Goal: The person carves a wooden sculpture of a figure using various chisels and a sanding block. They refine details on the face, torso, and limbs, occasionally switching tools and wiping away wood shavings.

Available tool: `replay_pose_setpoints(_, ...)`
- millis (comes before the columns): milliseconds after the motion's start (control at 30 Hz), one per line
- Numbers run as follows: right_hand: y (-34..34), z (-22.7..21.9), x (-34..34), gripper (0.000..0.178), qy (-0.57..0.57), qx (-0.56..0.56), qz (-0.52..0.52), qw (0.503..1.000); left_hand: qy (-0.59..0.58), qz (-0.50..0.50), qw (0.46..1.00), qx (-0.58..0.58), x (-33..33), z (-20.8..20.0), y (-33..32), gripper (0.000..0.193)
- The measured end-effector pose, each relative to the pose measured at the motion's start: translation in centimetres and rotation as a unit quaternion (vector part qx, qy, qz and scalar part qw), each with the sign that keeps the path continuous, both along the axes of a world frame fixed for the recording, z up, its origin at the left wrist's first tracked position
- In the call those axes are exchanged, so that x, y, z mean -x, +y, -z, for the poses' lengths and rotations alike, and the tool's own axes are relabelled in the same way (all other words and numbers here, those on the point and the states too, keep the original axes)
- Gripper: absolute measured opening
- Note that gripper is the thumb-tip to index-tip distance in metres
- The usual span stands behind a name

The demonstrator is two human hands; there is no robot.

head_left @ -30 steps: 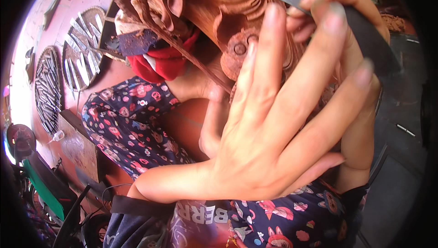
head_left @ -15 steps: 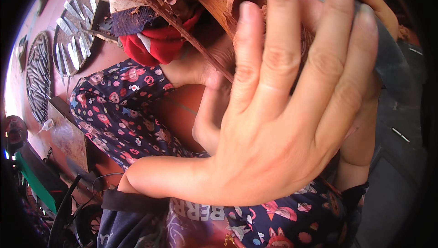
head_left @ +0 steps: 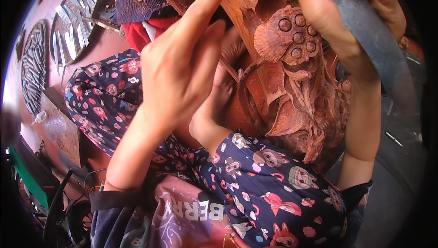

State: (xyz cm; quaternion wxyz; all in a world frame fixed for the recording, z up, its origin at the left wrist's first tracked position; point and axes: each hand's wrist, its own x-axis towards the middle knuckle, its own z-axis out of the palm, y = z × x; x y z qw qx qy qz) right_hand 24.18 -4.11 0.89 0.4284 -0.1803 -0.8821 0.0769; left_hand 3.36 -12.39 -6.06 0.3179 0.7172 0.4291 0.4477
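Note:
A reddish-brown wood carving (head_left: 296, 83) stands in front of me, with a lotus pod (head_left: 278, 33) and curling leaves and stems. My left hand (head_left: 171, 70) hovers left of it, index finger stretched toward the top edge and thumb apart. Its other fingers are mostly hidden, and I see nothing held in it. At the upper right my right hand (head_left: 333, 15) grips a curved grey sheet (head_left: 374, 42) between thumb and fingers, above the lotus pod. The sheet's kind is unclear; it hangs down past my wrist. Both hands partly leave the picture at the top.
Two round trays lie at the left: one with shiny flat blades (head_left: 77, 33), one with dark metal rods (head_left: 34, 72). A red and navy cloth (head_left: 141, 26) sits at the upper left. My bare foot (head_left: 223, 88) rests beside the carving. A pen-like stick (head_left: 393, 138) lies right.
My left hand has swung left and turned, from spread fingers over the carving to one finger extended. The lotus pod, leaves and right hand now show.

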Motion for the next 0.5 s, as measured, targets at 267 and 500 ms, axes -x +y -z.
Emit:
replay_pose_setpoints(267,0.0,-0.9,-0.4,0.021,-0.017,0.039,-0.003,0.999,-0.03,0.02,0.996,-0.084,-2.1,1.3,2.3,0.066)
replay_pose_setpoints(500,0.8,-1.5,-0.4,0.022,-0.001,0.107,0.001,0.994,-0.045,0.019,0.999,-0.004,-3.0,-0.9,1.7,0.067)
